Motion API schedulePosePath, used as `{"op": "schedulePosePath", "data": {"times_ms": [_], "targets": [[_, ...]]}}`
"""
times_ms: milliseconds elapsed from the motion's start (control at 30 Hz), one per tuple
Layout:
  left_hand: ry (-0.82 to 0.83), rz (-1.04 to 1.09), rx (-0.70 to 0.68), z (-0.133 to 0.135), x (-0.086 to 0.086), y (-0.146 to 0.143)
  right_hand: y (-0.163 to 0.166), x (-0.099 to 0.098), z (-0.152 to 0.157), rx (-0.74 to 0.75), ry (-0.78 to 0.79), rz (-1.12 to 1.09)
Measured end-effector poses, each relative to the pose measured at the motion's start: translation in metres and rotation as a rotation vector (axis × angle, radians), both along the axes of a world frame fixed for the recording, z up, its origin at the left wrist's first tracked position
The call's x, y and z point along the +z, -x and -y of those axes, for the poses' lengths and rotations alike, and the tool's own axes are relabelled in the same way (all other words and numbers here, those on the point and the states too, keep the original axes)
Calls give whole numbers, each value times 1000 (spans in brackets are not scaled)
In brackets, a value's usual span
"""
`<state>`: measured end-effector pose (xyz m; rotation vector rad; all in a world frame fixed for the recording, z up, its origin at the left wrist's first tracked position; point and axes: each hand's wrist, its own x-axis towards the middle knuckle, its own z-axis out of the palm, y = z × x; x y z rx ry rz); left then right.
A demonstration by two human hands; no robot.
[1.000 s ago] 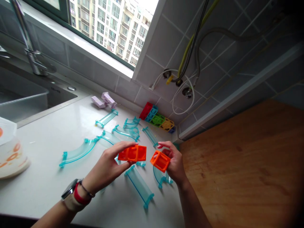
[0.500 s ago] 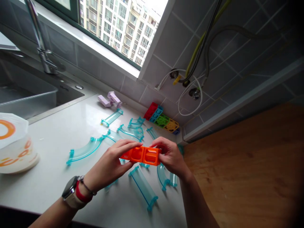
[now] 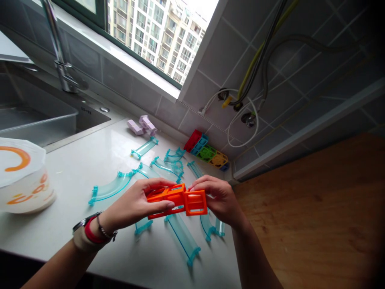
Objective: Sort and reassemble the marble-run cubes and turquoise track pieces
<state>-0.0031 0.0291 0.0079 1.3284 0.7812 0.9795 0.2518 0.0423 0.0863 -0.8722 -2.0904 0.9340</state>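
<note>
My left hand (image 3: 141, 202) is closed around a row of orange hollow blocks (image 3: 179, 199), thumb in front and fingers over the top. My right hand (image 3: 221, 198) grips a single orange hollow block (image 3: 196, 202) at the row's right end. That block sits at an angle to the row; whether the two are still joined I cannot tell. Both are held above the counter, over clear teal track pieces. A straight track piece (image 3: 182, 239) lies just below, and a curved track piece (image 3: 112, 187) lies left of my left hand.
Red, blue, green and yellow blocks (image 3: 207, 152) stand in a row by the tiled wall. Lilac pieces (image 3: 142, 125) lie at the back near the sink (image 3: 75, 124). A white tub (image 3: 27, 188) stands on the counter (image 3: 69, 241) at left. Cables (image 3: 255, 60) hang at right.
The right-end orange block has turned out of line with the others. My left hand has tilted its row, and the view has shifted slightly.
</note>
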Motion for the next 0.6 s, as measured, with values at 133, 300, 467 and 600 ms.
{"op": "schedulePosePath", "data": {"times_ms": [133, 300, 467, 600], "targets": [[65, -13, -111, -2, 1, 5, 5, 10, -1, 65, -54, 61], [135, -18, -188, -5, 8, 12, 11, 12, -3, 45, -26, 47], [109, -19, -186, -5, 4, 12, 10, 9, -4, -10, 0, 99], [118, -33, -174, -5, 2, 9, 7, 7, -3, -11, -26, 120]]}}
